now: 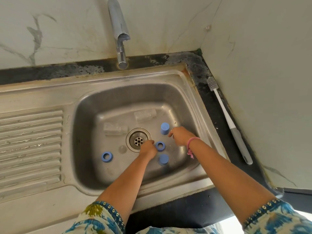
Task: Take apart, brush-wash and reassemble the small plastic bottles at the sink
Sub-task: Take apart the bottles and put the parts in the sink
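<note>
Reaching into sink, left hand curling fingers beside blue ring, grip undeterminable, right hand pinching near blue cap, clear bottles lying behind drain, brush lying on counter.

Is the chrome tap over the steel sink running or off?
Off, as far as the view shows: no stream falls from the chrome tap spout, and the steel sink basin holds no pooled water around the drain.
</note>
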### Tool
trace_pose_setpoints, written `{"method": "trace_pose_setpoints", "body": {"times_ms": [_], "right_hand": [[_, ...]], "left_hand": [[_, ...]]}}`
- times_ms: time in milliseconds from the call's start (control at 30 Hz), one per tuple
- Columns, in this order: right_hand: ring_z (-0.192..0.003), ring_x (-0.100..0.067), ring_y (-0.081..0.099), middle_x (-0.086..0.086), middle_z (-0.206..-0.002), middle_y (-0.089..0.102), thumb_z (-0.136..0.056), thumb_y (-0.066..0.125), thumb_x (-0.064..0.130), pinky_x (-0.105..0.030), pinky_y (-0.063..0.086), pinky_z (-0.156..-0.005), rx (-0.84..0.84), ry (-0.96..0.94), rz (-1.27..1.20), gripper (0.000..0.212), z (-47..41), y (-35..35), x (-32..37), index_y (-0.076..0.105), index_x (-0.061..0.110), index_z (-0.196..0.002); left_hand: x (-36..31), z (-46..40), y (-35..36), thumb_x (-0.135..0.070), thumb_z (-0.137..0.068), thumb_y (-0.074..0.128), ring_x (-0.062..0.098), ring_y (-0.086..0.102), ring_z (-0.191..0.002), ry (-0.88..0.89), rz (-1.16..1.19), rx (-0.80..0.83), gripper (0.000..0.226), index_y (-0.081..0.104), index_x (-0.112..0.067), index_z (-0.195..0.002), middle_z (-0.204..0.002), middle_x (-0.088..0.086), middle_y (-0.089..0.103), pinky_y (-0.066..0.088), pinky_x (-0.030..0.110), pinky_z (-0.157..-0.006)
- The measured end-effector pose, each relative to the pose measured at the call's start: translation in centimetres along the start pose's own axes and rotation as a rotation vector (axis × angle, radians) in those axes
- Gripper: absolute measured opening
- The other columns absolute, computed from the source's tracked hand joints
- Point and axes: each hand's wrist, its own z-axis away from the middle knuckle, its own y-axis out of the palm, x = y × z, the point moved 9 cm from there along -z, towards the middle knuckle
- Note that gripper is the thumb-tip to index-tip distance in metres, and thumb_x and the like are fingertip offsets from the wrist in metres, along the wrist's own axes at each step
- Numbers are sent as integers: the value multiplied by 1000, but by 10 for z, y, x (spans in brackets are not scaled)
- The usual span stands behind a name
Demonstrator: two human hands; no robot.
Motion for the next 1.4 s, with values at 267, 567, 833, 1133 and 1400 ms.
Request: {"method": "trace_pose_setpoints", "body": {"times_ms": [267, 567, 833, 1133, 1400], "right_hand": [[-121, -26, 53, -9, -133, 58, -93, 54, 13, -29, 40, -98, -135, -135, 32, 34, 16, -34, 65, 63, 12, -125], [-103, -32, 61, -11, -104, 70, -85, 57, 17, -32, 46, -80, -287, -318, -5, 15, 34, -35, 227, 71, 14, -89], [-105, -28, 63, -6, -108, 71, -92, 54, 23, -35, 48, -93, -478, -442, -166, 24, 71, -15, 419, 75, 19, -103], [-77, -18, 69, -2, -83, 73, -91, 54, 22, -37, 54, -82, -513, -658, -353, 19, 96, 5, 633, 70, 21, -100], [-80, -14, 66, 4, -81, 68, -89, 57, 17, -28, 50, -84, -452, -800, -327, 21, 94, 5, 759, 68, 18, -106]], "left_hand": [[3, 50, -72, -6, -88, 50, 26, 68, -94, 159, 274, -165, 27, 66, -26, -79, -98, 10, 72, 55, 41, -87], [71, 128, -204, -7, -89, 57, 19, 67, -89, 324, 364, -418, 18, 71, -16, -97, -97, -1, 71, 49, 31, -95], [192, 217, -347, -8, -93, 57, 3, 62, -77, 423, 353, -630, 16, 72, -14, -98, -90, -15, 65, 46, 7, -75], [328, 284, -504, -9, -92, 57, -1, 60, -79, 420, 428, -969, 16, 68, -19, -100, -97, -8, 67, 42, 3, -70], [430, 260, -604, -13, -83, 71, 21, 58, -105, 206, 599, -1065, 48, 46, -8, -124, -123, 7, 51, 51, 36, -92]]}}
